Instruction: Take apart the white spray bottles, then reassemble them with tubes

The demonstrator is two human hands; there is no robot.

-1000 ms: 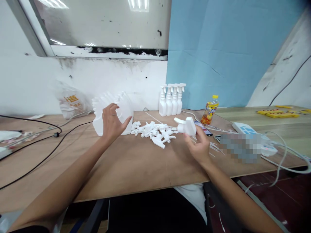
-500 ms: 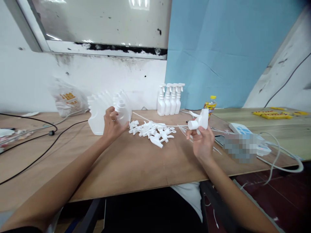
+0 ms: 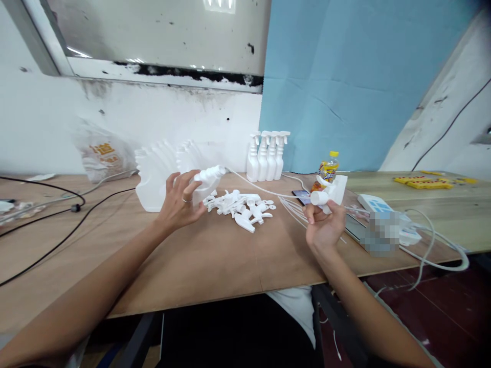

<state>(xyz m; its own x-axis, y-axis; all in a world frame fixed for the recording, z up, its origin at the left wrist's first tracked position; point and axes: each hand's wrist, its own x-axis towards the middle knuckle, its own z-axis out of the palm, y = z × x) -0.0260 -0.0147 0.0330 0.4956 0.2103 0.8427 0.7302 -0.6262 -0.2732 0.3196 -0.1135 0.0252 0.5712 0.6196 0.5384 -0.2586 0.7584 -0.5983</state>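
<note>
My left hand (image 3: 180, 202) is wrapped round a white bottle (image 3: 209, 179), which is tilted with its open neck to the right. Between the fingers of my right hand (image 3: 325, 222) is a white spray head (image 3: 332, 193). A thin white tube runs from the spray head leftward to near the bottle's neck. On the table between my hands lies a pile of white spray heads (image 3: 241, 205). Several white bottles without spray heads (image 3: 151, 179) stand beyond my left hand. Farther back, several bottles with spray heads (image 3: 264, 161) stand in a row.
A yellow-capped drink bottle (image 3: 329, 166) stands behind my right hand. Phones, thin white tubes (image 3: 293, 207) and a white-and-blue device (image 3: 374, 204) lie at the right. Yellow items (image 3: 424, 181) are farther right. Black cables cross the left side; a plastic bag (image 3: 103, 153) is by the wall.
The bottle in my left hand has left the row of bottles and tipped over to the right, its neck now near the tube's end. My right hand has moved slightly, turning the spray head.
</note>
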